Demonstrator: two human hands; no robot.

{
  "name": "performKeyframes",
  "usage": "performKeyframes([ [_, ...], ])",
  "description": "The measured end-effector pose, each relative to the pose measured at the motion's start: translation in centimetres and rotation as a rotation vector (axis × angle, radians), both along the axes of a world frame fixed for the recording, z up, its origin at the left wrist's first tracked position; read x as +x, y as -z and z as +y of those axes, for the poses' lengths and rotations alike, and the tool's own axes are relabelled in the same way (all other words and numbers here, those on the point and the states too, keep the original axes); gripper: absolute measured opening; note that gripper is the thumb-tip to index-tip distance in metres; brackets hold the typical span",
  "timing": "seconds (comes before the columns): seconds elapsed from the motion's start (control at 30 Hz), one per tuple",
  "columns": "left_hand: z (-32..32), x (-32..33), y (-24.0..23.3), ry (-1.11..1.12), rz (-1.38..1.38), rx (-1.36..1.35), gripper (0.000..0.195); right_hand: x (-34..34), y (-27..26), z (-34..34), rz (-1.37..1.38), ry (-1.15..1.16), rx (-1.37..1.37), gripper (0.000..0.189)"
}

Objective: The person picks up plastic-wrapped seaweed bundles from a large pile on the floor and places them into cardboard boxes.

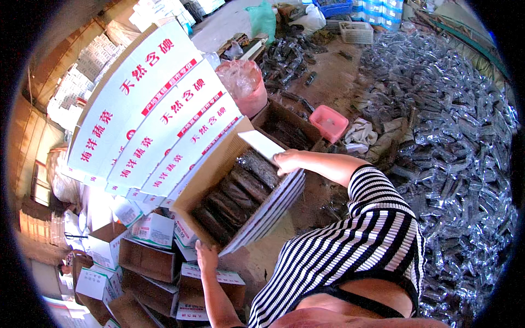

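An open white cardboard carton tops a stack before me. A row of dark packs in clear film lies inside it. My right hand grips the carton's far end, at the raised white end flap. At the near corner, my left hand holds the carton's edge, some of its fingers hidden. Long white lids with red print rise fanned out behind the stack.
Open empty cartons lie jumbled at the lower left. A brown carton, a pink basin and a pink tub holding clear plastic stand beyond the stack. Film-wrapped dark packs heap the floor at the right.
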State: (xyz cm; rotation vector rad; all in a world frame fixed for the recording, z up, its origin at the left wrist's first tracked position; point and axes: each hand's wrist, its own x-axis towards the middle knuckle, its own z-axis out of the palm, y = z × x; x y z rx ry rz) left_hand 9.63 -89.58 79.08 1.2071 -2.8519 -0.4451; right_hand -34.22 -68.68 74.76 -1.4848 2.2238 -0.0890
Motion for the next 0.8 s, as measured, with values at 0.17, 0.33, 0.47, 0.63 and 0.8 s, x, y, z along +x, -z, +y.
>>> performKeyframes([
  [0.17, -3.4, -0.7, 6.2, 0.243, -0.153, 0.423, 0.044, 0.9, 1.7, -3.6, -0.095, -0.410, 0.559, 0.099],
  [0.33, -7.5, 0.6, 15.3, 0.240, -0.208, 0.879, 0.051, 1.4, 5.9, -6.1, -0.023, -0.424, 0.620, 0.096],
  [0.47, -6.1, -1.3, 16.1, 0.248, -0.521, 0.661, 0.049, 1.5, 6.8, -4.5, -0.071, -0.296, 0.537, 0.092],
  [0.63, -1.6, -5.3, 7.5, 0.316, -0.314, 0.514, 0.045, 1.1, 6.5, -4.0, 0.000, -0.289, 0.600, 0.082],
  [0.8, 1.5, 0.8, 0.5, 0.005, 0.250, 0.428, 0.042, 7.8, -1.0, -5.9, -0.044, -0.077, 0.272, 0.068],
])
